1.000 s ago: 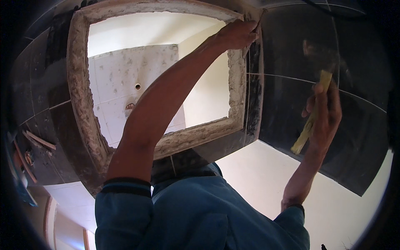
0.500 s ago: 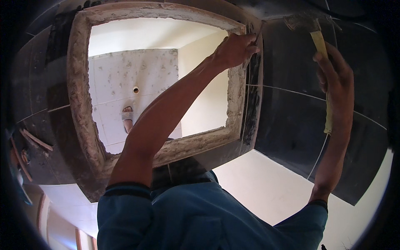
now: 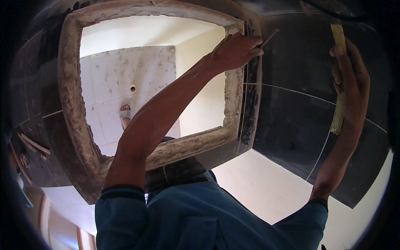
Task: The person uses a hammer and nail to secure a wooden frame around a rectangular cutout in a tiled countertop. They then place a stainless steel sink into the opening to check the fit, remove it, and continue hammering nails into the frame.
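the left hand (image 3: 236, 52) pinches a thin rod (image 3: 271, 36) between thumb and fingers, over the right side of the rough frame (image 3: 234, 98), before dark tiles (image 3: 291, 54). the right hand (image 3: 353, 81) clasps a yellow handle (image 3: 338, 118), apart from the rod. 1 sandalled foot (image 3: 125, 112) shows through the frame.

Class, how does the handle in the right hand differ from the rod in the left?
The yellow handle is broad, while the thin rod is far narrower. The handle is yellow; the rod looks dull grey. The handle stands nearly upright in view, whereas the rod slants up to the right. Both are held: the handle in the right hand, the rod in the left hand.
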Demonstrator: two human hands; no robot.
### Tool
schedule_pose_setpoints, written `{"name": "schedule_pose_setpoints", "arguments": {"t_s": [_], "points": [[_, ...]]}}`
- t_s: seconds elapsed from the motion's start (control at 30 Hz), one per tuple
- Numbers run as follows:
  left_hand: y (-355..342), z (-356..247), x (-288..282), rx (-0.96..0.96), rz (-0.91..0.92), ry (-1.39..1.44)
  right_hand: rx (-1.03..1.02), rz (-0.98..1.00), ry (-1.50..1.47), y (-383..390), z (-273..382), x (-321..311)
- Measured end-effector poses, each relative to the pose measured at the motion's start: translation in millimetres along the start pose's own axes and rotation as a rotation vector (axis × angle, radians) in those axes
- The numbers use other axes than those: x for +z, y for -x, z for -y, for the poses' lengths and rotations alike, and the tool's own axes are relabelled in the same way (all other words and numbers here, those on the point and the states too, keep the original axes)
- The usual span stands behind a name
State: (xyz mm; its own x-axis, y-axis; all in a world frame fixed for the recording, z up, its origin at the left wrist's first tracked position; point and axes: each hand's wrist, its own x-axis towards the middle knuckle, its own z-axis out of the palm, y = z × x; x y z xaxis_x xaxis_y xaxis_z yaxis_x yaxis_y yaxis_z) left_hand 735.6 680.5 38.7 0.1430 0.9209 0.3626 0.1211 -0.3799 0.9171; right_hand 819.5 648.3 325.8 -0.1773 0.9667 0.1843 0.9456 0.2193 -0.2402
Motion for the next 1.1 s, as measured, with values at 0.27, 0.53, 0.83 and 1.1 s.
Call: {"name": "schedule_pose_setpoints", "arguments": {"t_s": [0.27,0.53,0.83,1.1], "points": [[-2,-4,-2,0.023,-0.04,-0.033,0.029,0.023,0.076,-3,-19,-19],[-4,-2,-11,-0.067,-0.005,0.047,-0.019,-0.026,0.079,0,-17,-10],[-10,2,5,0.044,-0.009,-0.049,-0.057,0.087,-0.024,-31,-25,-10],[-16,-1,10,0.021,0.033,-0.05,0.18,0.291,-0.083,-34,-53,2]]}}
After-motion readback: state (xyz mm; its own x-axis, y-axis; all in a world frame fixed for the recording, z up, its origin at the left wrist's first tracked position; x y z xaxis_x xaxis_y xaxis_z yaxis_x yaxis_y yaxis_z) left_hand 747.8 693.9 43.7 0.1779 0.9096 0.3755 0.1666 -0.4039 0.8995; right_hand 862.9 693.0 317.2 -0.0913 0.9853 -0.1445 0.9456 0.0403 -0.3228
